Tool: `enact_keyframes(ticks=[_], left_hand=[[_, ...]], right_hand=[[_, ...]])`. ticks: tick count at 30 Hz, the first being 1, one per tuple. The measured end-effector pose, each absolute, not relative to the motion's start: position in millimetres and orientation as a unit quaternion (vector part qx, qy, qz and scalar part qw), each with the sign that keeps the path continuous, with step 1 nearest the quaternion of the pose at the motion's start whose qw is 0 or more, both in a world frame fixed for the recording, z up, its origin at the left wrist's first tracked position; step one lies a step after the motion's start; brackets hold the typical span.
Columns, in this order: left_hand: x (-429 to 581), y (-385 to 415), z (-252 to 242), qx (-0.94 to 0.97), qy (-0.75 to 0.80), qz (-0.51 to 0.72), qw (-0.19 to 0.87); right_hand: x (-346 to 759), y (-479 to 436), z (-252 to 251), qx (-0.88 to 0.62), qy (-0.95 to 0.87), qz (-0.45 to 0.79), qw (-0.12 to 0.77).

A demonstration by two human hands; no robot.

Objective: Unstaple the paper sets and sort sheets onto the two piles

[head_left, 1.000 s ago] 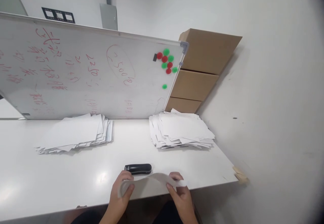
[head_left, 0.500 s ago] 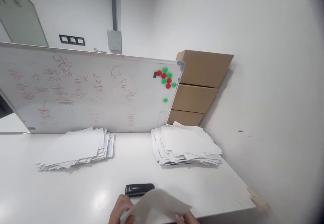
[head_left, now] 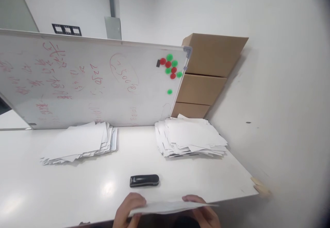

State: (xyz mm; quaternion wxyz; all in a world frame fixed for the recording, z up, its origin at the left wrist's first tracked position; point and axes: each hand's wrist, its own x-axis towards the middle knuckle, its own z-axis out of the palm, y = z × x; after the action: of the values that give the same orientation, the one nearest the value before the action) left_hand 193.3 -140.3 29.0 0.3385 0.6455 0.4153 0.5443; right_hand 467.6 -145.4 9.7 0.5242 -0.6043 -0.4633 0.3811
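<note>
At the near edge of the white table (head_left: pixel 64 190), both my hands hold a white sheet of paper (head_left: pixel 170 206), seen almost edge-on and lying nearly flat. My left hand (head_left: pixel 129 209) pinches its left end with the fingers curled over the top. My right hand (head_left: pixel 202 211) grips the right part, fingers over the sheet. A black stapler (head_left: pixel 144 180) lies on the table just beyond the sheet, untouched.
Two loose stacks of white paper rest on the table: one at the left (head_left: pixel 81 142), one at the right (head_left: pixel 189 137). A whiteboard (head_left: pixel 90 80) with red writing and magnets leans behind them. Cardboard boxes (head_left: pixel 206 73) stand against the wall at the right.
The sheet, bowed upward a second ago and tilted up half a second ago, now lies flat between my hands. The camera tipped up, then back down.
</note>
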Motion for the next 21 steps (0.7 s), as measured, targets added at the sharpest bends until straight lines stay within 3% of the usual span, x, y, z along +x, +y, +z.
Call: enact_keyframes(ticks=[4,7,13,17,21], left_hand=[[188,-137,29,0.712,0.382,0.49,0.327],[182,-136,38,0.716,0.417,0.479,0.29],[185,-101,63,0.814,0.457,0.334,0.132],[198,-72,50,0.884,0.424,0.194,0.036],[204,-61,30,0.888,0.427,0.169,-0.019]], right_hand=[[471,-140,14,-0.557,-0.469,0.465,0.503],[481,-140,15,-0.613,-0.417,0.449,0.498],[510,-138,30,-0.638,-0.302,0.498,0.503],[520,-134,36,-0.671,-0.288,0.523,0.439],[527,-136,37,-0.683,-0.302,0.516,0.42]])
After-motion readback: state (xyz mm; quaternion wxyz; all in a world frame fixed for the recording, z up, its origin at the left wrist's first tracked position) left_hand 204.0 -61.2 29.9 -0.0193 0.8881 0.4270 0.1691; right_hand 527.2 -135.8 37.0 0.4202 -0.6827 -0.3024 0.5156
